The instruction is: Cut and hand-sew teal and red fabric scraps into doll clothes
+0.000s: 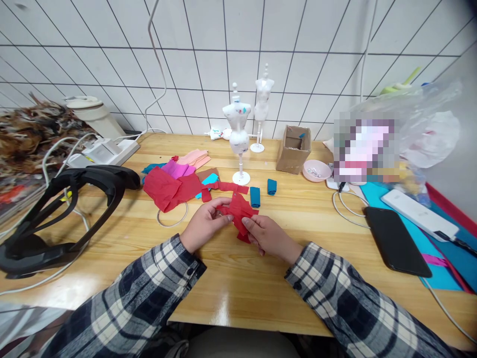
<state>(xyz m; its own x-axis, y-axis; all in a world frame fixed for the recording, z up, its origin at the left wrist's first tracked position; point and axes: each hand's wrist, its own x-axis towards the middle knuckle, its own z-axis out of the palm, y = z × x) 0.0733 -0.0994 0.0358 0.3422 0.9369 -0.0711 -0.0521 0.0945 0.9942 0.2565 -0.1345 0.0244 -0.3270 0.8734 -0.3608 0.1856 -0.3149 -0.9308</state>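
Both hands pinch one crumpled piece of red crepe paper (pixel 239 210) above the wooden table. My left hand (pixel 206 221) grips its left side between thumb and fingers. At its lower right, my right hand (pixel 270 236) is closed on the paper, with the thumb on top. Just beyond lie a narrow red strip (pixel 231 187) and two small folded blue pieces, one (pixel 255 197) nearer and one (pixel 272 187) farther right. A pile of coloured paper sheets, with a large red sheet (pixel 164 189) on top, spreads to the left.
Small white dress-form mannequins stand at the back, one in front (pixel 239 127) and one behind (pixel 264 99); another lies down. A cardboard box (pixel 293 151), pink bowl (pixel 316 170) and phone (pixel 397 241) sit right. A black headset frame (pixel 100 194) and cables occupy the left.
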